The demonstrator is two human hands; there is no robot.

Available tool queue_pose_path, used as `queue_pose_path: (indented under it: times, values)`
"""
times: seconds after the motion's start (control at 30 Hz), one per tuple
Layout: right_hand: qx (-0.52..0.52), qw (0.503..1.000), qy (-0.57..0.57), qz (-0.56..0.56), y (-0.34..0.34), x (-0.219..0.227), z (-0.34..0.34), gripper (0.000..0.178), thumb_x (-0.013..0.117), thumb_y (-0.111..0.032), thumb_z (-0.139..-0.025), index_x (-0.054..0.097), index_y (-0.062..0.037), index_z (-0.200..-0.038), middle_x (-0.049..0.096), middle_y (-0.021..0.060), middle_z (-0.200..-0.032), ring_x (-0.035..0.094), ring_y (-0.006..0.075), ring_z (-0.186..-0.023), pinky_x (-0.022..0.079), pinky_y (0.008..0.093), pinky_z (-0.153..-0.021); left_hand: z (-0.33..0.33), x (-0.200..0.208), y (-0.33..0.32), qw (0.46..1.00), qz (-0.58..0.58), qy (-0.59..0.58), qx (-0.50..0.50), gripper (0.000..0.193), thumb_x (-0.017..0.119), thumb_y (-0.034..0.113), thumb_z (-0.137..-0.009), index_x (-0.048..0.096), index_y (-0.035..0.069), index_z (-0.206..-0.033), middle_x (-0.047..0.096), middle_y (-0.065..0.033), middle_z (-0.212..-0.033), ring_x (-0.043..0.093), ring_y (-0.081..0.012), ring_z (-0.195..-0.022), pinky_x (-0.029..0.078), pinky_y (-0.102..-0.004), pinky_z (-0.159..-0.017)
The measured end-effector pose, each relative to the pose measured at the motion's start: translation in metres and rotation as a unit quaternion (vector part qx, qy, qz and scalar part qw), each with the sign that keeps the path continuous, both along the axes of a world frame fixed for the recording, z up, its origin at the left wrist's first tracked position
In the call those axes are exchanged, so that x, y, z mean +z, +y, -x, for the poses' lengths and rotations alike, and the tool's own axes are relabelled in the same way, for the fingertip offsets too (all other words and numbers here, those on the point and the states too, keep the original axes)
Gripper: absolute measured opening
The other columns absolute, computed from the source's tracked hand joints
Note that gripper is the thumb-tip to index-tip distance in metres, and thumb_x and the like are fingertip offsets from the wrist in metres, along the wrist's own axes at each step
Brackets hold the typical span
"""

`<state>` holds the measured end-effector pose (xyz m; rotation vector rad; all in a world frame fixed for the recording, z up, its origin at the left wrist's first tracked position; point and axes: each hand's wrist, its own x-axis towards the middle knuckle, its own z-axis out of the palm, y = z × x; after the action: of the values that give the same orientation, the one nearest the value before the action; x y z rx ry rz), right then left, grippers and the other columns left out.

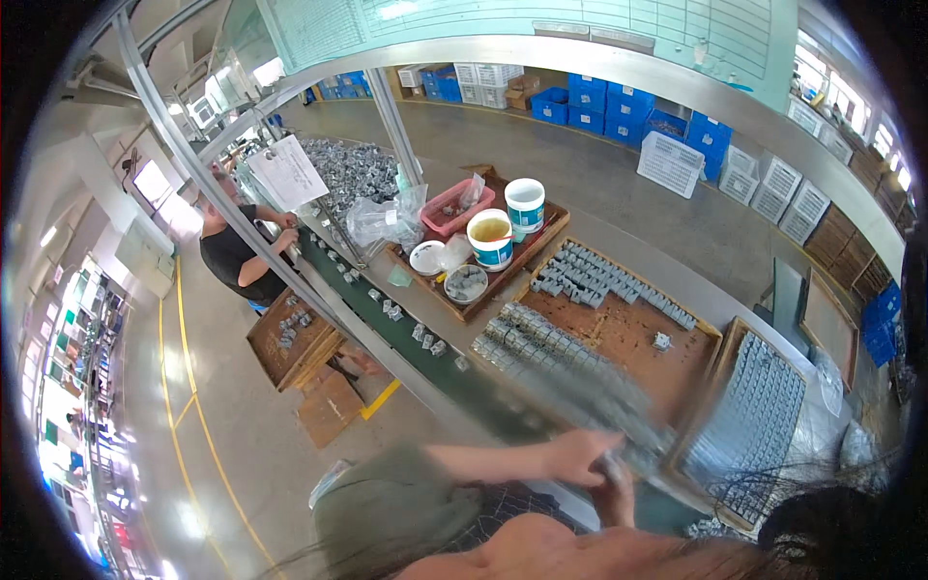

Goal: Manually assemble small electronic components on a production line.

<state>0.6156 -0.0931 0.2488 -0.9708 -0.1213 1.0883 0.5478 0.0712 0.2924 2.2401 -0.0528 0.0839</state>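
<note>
My left hand [577, 456] reaches in over the near edge of the conveyor belt, its fingers curled closed. Just beside it, my right hand [615, 495] is closed too, and the two meet at the fingertips. Something small and greyish seems to be between them, but blur hides what it is. Beyond my hands lies a wooden tray [619, 332] with rows of small grey metal parts [541, 338]; its near rows are smeared. One loose metal part [662, 341] sits apart on the tray's bare board. More metal parts [422, 334] are spaced along the green belt [440, 377].
A second tray [749, 387] packed with parts stands at the right. Behind the belt, a wooden tray holds white buckets [490, 242] and a pink basket [454, 208]. A metal post [242, 222] slants up at the left. A co-worker [237, 246] stands farther along the belt.
</note>
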Motion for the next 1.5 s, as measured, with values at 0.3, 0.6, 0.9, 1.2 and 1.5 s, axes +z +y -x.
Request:
queue_pose_path:
  times: [0.3,0.6,0.9,1.2,1.5]
  values:
    - [0.248,0.903,-0.240,0.255,0.066,0.026,-0.055,0.057,0.056,-0.049,-0.086,0.053,-0.0015,-0.119,0.064,0.0073,-0.095,0.064,0.0178,-0.079,0.049,0.0264,-0.064,-0.007,0.003,0.055,0.992,-0.012,-0.058,0.108,0.060,0.071,0.035,-0.067,0.057,0.004,-0.117,0.056,-0.0203,-0.109,0.055,-0.0351,-0.100,0.044,-0.0410,-0.087]
    - [-0.174,0.963,-0.145,0.149,0.131,0.009,-0.277,0.044,0.060,-0.025,-0.088,0.047,-0.0108,-0.128,0.057,0.0058,-0.100,0.055,0.0183,-0.085,0.048,0.0305,-0.066,-0.026,-0.005,0.108,0.964,0.128,-0.032,0.233,0.036,0.075,0.021,-0.067,0.065,0.007,-0.099,0.049,-0.0067,-0.087,0.051,-0.0152,-0.068,0.043,-0.0275,-0.061]
    - [-0.277,0.836,-0.350,0.319,0.154,-0.048,-0.309,0.045,0.057,-0.006,-0.083,0.049,-0.0018,-0.127,0.060,0.0121,-0.103,0.060,0.0173,-0.083,0.050,0.0286,-0.064,-0.116,-0.010,0.089,0.978,0.178,-0.008,0.108,0.039,0.071,0.015,-0.075,0.061,0.003,-0.110,0.056,-0.0053,-0.103,0.057,-0.0144,-0.088,0.046,-0.0281,-0.078]
    - [-0.338,0.938,-0.080,0.010,0.030,0.032,-0.172,0.034,0.058,-0.002,-0.085,0.048,-0.0039,-0.118,0.058,0.0112,-0.104,0.060,0.0173,-0.085,0.052,0.0281,-0.073,-0.180,-0.033,0.054,0.996,0.009,0.085,-0.017,0.052,0.064,0.026,-0.069,0.060,-0.001,-0.113,0.062,-0.0199,-0.110,0.060,-0.0322,-0.099,0.047,-0.0385,-0.087]
    - [-0.373,0.927,0.045,-0.015,-0.088,0.025,-0.083,0.019,0.056,-0.004,-0.088,0.050,-0.0086,-0.105,0.058,0.0056,-0.089,0.057,0.0158,-0.073,0.047,0.0257,-0.058,-0.171,-0.022,0.014,0.970,-0.241,0.001,-0.033,0.049,0.058,0.022,-0.067,0.062,0.007,-0.114,0.063,-0.0197,-0.099,0.059,-0.0363,-0.095,0.047,-0.0443,-0.086]
